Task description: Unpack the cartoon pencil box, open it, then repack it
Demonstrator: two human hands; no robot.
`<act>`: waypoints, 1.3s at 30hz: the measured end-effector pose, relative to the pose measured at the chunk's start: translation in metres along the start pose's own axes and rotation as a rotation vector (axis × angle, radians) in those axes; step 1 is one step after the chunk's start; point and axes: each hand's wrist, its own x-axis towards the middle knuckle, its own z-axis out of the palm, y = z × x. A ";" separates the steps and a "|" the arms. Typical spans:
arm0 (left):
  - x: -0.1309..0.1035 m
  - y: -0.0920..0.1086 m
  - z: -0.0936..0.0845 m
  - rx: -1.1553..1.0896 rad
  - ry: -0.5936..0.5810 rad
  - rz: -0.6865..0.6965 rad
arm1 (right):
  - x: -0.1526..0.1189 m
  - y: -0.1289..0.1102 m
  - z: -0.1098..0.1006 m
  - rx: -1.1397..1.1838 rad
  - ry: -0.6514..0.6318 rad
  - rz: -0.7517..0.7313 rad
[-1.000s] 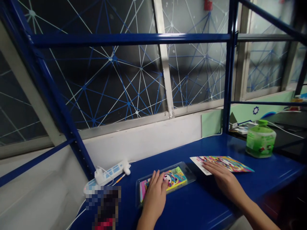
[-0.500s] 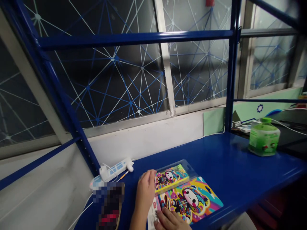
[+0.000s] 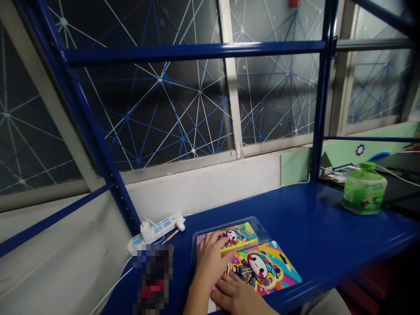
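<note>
A colourful box with a cartoon bear point(image 3: 241, 236) lies in a clear plastic shell on the blue table. In front of it is a flat, brightly printed card with a larger bear point(image 3: 272, 271). My left hand point(image 3: 211, 256) rests over the left end of the box, fingers spread, its thumb reaching over the card. Lower down, my right hand point(image 3: 234, 295) lies on the card's left part with its fingers stretched out. Both hands touch each other or nearly so, and they cover the card's left side.
A green bottle point(image 3: 365, 190) stands at the right of the blue table point(image 3: 295, 218). A white power strip point(image 3: 157, 229) with plugs and cables lies at the left back, near a pixelated dark item point(image 3: 157, 275). Blue shelf posts point(image 3: 320, 96) rise behind.
My left hand has moved right and spread its fingers over the box, uncovering the shell's left edge. My right hand still lies on the card. The view has shifted slightly.
</note>
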 end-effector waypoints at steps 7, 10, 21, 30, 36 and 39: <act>0.001 0.006 0.009 0.081 0.023 -0.008 | 0.008 -0.002 -0.076 0.458 -0.142 0.013; 0.001 0.008 0.009 0.092 0.028 -0.003 | 0.009 -0.001 -0.094 0.564 -0.188 0.040; 0.006 0.001 0.007 0.055 0.026 0.006 | 0.012 0.015 -0.100 0.484 -0.125 0.196; 0.007 -0.002 0.001 0.054 0.082 -0.045 | 0.031 0.127 -0.117 0.067 -0.110 0.424; 0.006 -0.011 0.004 0.128 0.177 -0.240 | 0.031 0.159 -0.109 0.110 -0.257 0.425; 0.006 -0.013 0.005 0.128 0.187 -0.291 | 0.037 0.165 -0.103 0.116 -0.295 0.462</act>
